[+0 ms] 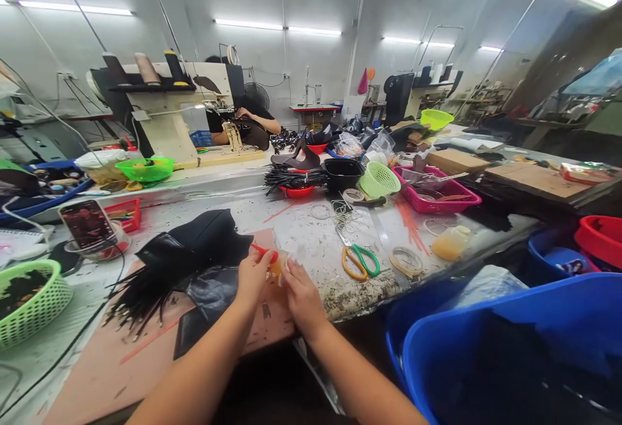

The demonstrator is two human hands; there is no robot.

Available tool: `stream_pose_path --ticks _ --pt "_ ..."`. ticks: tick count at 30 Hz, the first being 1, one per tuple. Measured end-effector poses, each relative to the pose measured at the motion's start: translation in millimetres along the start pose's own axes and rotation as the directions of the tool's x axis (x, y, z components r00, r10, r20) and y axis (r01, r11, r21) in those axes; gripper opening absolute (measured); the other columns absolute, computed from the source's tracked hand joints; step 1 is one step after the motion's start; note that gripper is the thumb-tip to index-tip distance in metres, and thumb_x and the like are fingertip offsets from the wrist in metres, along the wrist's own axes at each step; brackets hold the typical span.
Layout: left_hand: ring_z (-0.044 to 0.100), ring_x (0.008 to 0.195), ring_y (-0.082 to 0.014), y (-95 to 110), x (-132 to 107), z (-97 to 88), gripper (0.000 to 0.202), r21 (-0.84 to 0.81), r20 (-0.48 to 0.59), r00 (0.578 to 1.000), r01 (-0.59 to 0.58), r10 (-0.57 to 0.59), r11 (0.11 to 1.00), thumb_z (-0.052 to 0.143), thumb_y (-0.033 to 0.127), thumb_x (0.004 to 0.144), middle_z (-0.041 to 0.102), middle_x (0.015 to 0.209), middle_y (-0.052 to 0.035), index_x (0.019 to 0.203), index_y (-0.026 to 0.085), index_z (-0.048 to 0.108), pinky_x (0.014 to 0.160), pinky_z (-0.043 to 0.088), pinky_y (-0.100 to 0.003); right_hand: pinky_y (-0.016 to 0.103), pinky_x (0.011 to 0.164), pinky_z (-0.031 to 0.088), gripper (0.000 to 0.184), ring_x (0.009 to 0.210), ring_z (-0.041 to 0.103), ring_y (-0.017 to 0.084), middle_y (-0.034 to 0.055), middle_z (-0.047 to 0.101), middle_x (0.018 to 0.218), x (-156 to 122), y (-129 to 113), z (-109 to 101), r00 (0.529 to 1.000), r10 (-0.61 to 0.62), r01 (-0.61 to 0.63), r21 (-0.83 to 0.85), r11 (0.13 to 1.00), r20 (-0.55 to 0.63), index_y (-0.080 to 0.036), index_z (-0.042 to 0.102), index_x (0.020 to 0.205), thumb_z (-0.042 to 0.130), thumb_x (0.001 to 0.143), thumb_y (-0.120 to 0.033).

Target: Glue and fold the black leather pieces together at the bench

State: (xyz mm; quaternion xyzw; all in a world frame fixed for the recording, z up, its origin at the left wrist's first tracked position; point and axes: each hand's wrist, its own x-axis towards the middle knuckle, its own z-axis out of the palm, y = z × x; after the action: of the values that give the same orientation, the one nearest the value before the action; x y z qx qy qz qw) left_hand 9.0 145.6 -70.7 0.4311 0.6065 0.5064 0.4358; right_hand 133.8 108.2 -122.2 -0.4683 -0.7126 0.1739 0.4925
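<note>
Green basket: at the far left, the basket [61,292] holds dark scraps.
Phone: the phone [86,223] leans upright, screen lit, near a red tray [131,216].
Black pieces: a pile of black pieces [201,237] with thin straps lies on the pink board [97,373], left of the hands.
Left hand: the left hand [253,276] has its fingers clamped on a red item [274,256], above the board's right part.
Yellowish thing: between both hands, a yellowish thing [276,269] is mostly hidden.
Right hand: the right hand [302,292] has its fingers together, beside the yellowish thing; I cannot tell whether they grip it.
Scissors: the scissors [360,262], orange and green handled, lie on the worktop [301,224].
Tape roll: the roll [406,262] lies flat near the worktop's edge.
Blue tub: at the far right, the tub [413,347] holds dark material.
</note>
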Motion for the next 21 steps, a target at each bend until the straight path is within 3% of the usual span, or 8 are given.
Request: stream_pose_path --ticks 4,7,10,15,18,21 --pt "0.059 0.064 -0.0109 0.0 1.4 -0.8 0.015 0.012 -0.028 0.999 0.047 -0.047 0.999 0.055 0.025 0.085 0.062 0.082 -0.0012 0.089 0.012 0.059 0.056 0.051 -0.026 0.036 0.103 0.038 0.046 0.120 0.048 0.018 0.0050 0.054 0.128 14.6 2.3 4.5 1.000 0.004 -0.004 -0.029 1.000 0.002 -0.021 0.053 0.122 0.042 0.079 -0.009" --pt "0.060 0.066 -0.0116 -0.4 4.5 -0.7 0.017 0.033 -0.044 0.997 0.063 -0.061 0.997 0.054 0.027 0.086 0.062 0.085 -0.0021 0.092 0.012 0.059 0.058 0.052 -0.027 0.039 0.098 0.044 0.043 0.117 0.050 0.019 0.0067 0.057 0.124 16.1 11.8 3.4 0.997 0.071 -0.074 -0.065 0.995 -0.043 -0.021 0.052 0.121 0.040 0.081 -0.009" --pt "0.060 0.070 -0.0128 -1.9 10.2 0.7 0.019 0.064 -0.048 0.997 0.056 -0.053 0.996 0.054 0.028 0.086 0.062 0.088 -0.0030 0.094 0.012 0.059 0.061 0.052 -0.029 0.045 0.099 0.041 0.045 0.123 0.044 0.022 0.0118 0.051 0.130 13.7 11.9 10.4 0.992 0.096 -0.104 -0.106 0.989 -0.078 -0.017 0.047 0.126 0.033 0.084 -0.008" --pt "0.061 0.081 -0.0169 -7.5 23.2 0.4 0.024 0.110 -0.050 0.998 0.045 -0.039 0.993 0.054 0.029 0.086 0.062 0.099 -0.0050 0.103 0.013 0.057 0.068 0.053 -0.034 0.044 0.108 0.029 0.050 0.132 0.030 0.021 0.0111 0.043 0.137 24.4 -3.2 27.3 0.997 -0.068 0.073 -0.139 0.988 0.041 -0.013 0.043 0.131 0.036 0.082 -0.006" --pt "0.061 0.085 -0.0180 -9.6 29.3 -2.9 0.026 0.133 -0.059 0.998 0.041 -0.033 0.990 0.054 0.030 0.086 0.061 0.103 -0.0061 0.106 0.014 0.056 0.071 0.053 -0.036 0.041 0.106 0.032 0.047 0.128 0.037 0.020 0.0082 0.049 0.132 21.2 0.1 20.6 0.985 -0.139 0.153 -0.140 0.978 0.106 -0.017 0.052 0.125 0.038 0.082 -0.006" --pt "0.061 0.086 -0.0181 -10.4 32.8 -5.6 0.027 0.158 -0.074 0.997 0.030 -0.018 0.987 0.054 0.030 0.086 0.060 0.105 -0.0068 0.108 0.014 0.055 0.072 0.053 -0.037 0.042 0.101 0.040 0.042 0.121 0.047 0.023 0.0116 0.055 0.126 14.0 13.6 9.1 0.987 -0.125 0.140 -0.164 0.976 0.104 -0.015 0.059 0.118 0.039 0.082 -0.007"
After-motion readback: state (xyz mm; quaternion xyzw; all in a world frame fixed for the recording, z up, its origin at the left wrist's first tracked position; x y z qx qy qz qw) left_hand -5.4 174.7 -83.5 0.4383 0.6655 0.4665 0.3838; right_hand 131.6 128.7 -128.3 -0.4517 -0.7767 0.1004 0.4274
